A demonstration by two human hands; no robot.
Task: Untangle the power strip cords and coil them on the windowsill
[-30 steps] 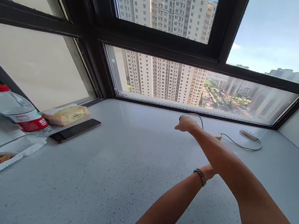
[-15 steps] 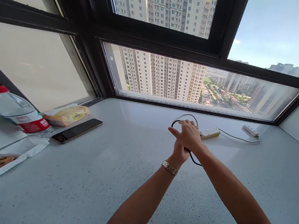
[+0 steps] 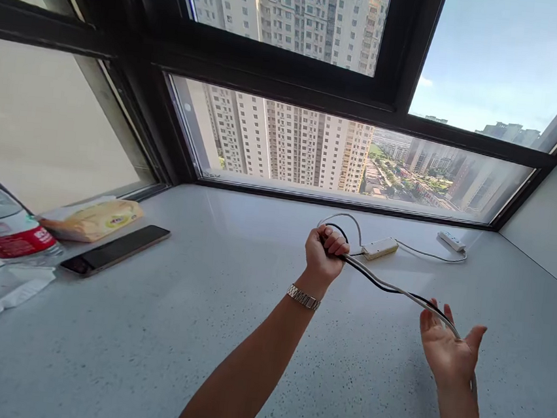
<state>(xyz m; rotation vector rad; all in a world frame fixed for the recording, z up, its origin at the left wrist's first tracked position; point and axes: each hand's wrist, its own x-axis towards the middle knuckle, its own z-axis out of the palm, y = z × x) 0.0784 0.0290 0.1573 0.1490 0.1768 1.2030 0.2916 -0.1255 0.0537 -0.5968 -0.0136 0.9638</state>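
Head view: my left hand fists the cable taut above the sill's far edge; my right hand, spread palm-up, cradles its slack.

high-rise flat – bay window | stone sill – tower blocks

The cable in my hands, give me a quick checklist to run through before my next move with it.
1. Left hand closed firmly around the cable: ok.
2. Right hand gripping: not ok, palm open, cable only lying across the fingers.
3. Cable free of knots between the hands: ok.
4. White adapter flat on the sill: ok.
5. Power strip switched off: cannot tell.
6. Phone clear of the cable: ok.
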